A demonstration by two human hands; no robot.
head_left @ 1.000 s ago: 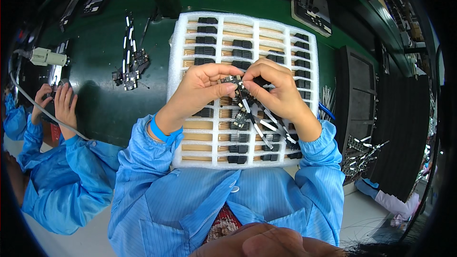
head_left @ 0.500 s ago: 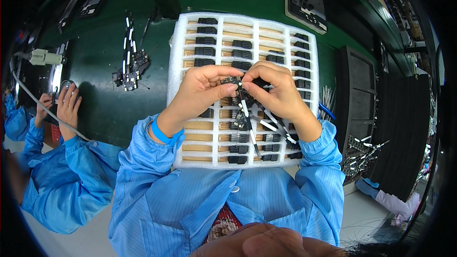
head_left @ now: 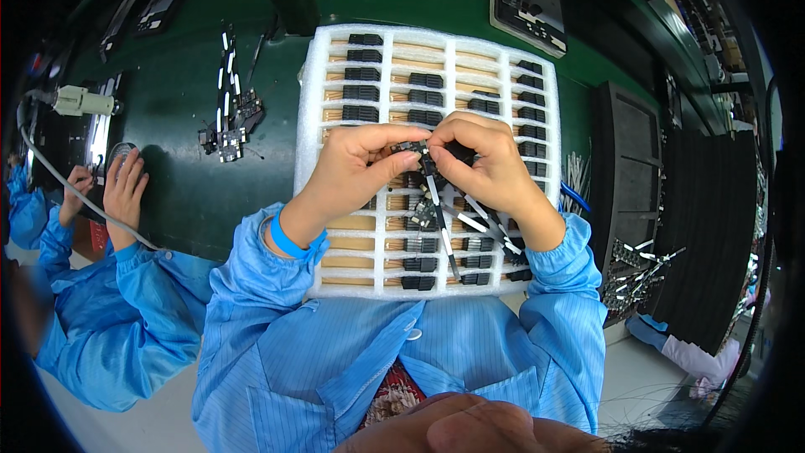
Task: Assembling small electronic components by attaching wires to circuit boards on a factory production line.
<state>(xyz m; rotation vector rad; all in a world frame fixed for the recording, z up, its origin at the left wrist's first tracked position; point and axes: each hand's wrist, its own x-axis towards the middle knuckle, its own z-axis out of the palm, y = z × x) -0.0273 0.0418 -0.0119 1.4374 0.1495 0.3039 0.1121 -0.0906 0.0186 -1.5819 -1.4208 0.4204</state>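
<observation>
Green desk point(head_left: 197, 222), white foam tray point(head_left: 311, 105); above it, circuit board point(head_left: 407, 148), pinched in my left hand point(head_left: 348, 161) and right hand point(head_left: 488, 161); light edge grip, strips point(head_left: 445, 239) hanging untwisted, probably serves best.

At left, a grey cable point(head_left: 61, 174) is curving from a pale fitting point(head_left: 82, 101) toward a co-worker's blue sleeve point(head_left: 159, 294). A panel point(head_left: 530, 7) is lying on the far green surface point(head_left: 189, 218); at right, a black tray point(head_left: 636, 169) is sitting beside dark sheets point(head_left: 706, 235).
</observation>
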